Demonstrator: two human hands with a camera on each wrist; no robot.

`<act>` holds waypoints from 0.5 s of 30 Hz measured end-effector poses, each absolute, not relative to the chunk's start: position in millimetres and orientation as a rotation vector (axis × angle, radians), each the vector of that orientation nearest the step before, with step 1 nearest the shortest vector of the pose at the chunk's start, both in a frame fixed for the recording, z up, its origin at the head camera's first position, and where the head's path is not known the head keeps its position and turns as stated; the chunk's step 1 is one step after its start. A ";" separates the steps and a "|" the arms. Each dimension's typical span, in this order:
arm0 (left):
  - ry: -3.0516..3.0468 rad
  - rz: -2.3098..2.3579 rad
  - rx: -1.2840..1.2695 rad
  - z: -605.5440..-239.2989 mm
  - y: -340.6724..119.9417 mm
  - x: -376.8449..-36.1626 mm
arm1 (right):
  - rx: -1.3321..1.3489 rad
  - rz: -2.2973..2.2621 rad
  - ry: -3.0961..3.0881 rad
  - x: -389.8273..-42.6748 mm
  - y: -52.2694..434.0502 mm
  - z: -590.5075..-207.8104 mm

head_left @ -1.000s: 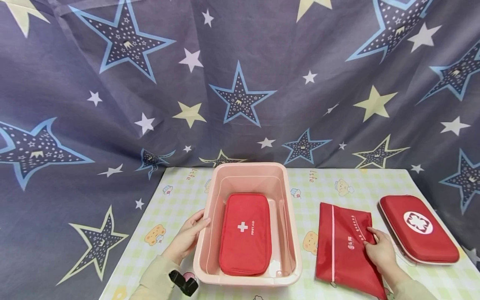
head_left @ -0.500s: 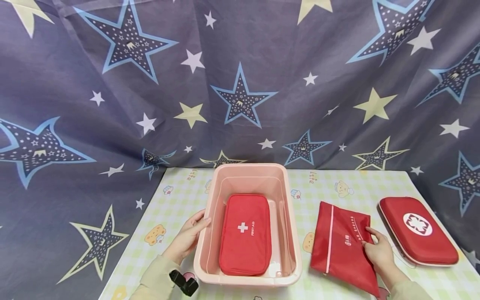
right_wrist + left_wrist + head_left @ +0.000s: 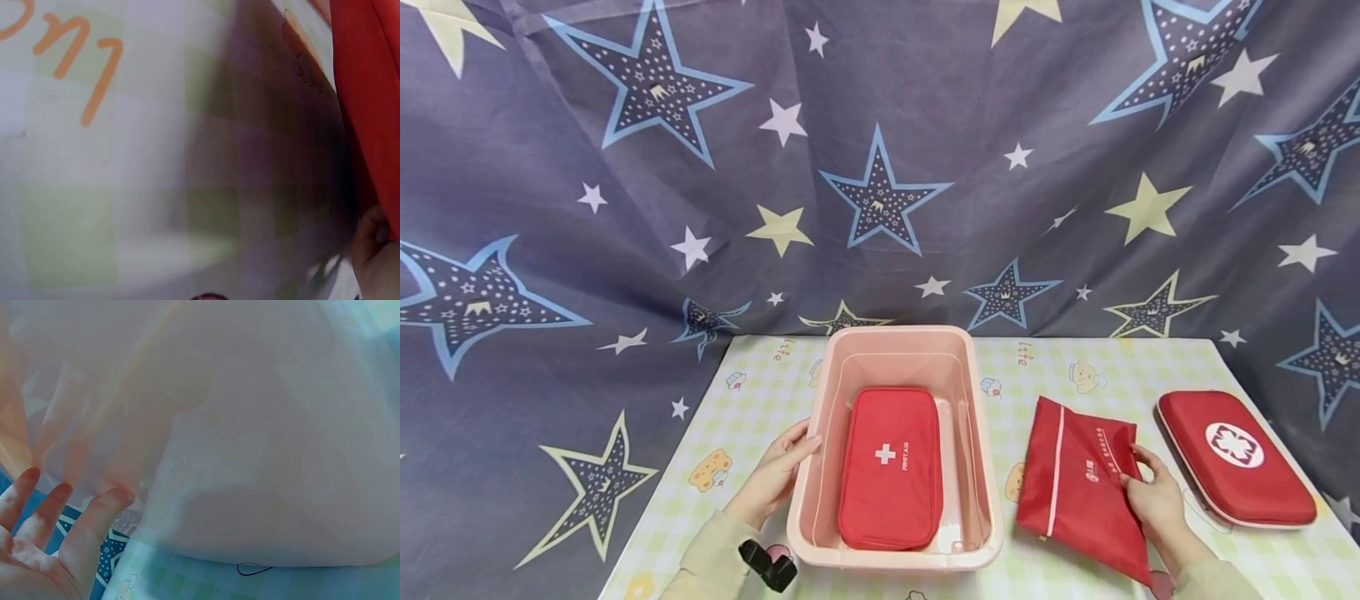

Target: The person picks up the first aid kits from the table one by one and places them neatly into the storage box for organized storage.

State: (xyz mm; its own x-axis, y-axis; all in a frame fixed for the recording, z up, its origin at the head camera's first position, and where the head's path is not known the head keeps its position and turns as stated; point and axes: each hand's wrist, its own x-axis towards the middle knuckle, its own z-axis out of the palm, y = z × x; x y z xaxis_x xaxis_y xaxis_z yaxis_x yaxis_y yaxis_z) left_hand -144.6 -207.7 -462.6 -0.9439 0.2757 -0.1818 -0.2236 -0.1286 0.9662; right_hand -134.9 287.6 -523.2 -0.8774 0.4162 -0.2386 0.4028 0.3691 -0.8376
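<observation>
My right hand (image 3: 1156,492) pinches the right edge of a flat red zip pouch (image 3: 1086,492) with white print and a pale zip strip. The pouch hangs tilted over the tablecloth; in the right wrist view its red side (image 3: 369,94) rises above the curled fingers (image 3: 375,228). On the left, my other hand (image 3: 778,471) lies against the side of a pink plastic tub (image 3: 988,517), thumb at the rim. Its fairly straight fingertips touch the outer wall in the left wrist view. Inside the tub lies a red first aid bag (image 3: 891,500) with a white cross.
Right of the pouch, a red hard-shell case (image 3: 1262,492) with a white round emblem lies near the table's right edge. A green-checked tablecloth (image 3: 1037,367) covers the table. Behind it hangs a dark star-patterned curtain (image 3: 970,225).
The right hand has shifted the red zip pouch slightly left, and the pouch has tilted and come up from lying flatter. The left hand and the tub have stayed in place.
</observation>
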 end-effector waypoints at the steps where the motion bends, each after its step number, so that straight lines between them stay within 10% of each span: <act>1: 1.818 2.140 0.056 -462.5 -207.6 -144.4 | -0.771 1.586 -2.580 -135.1 287.2 -522.4; 15: 1.833 2.139 0.025 -460.2 -206.1 -144.4 | -0.755 1.559 -2.502 -136.3 280.9 -513.2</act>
State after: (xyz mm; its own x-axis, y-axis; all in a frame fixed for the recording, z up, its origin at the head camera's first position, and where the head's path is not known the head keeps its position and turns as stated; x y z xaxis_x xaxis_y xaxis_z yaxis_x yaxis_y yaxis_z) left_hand -144.4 -206.1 -460.2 -0.9476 0.2536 -0.1944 -0.2309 -0.1229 0.9652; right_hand -136.3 280.9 -513.2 -0.8723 0.4575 -0.1727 0.3567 0.3537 -0.8647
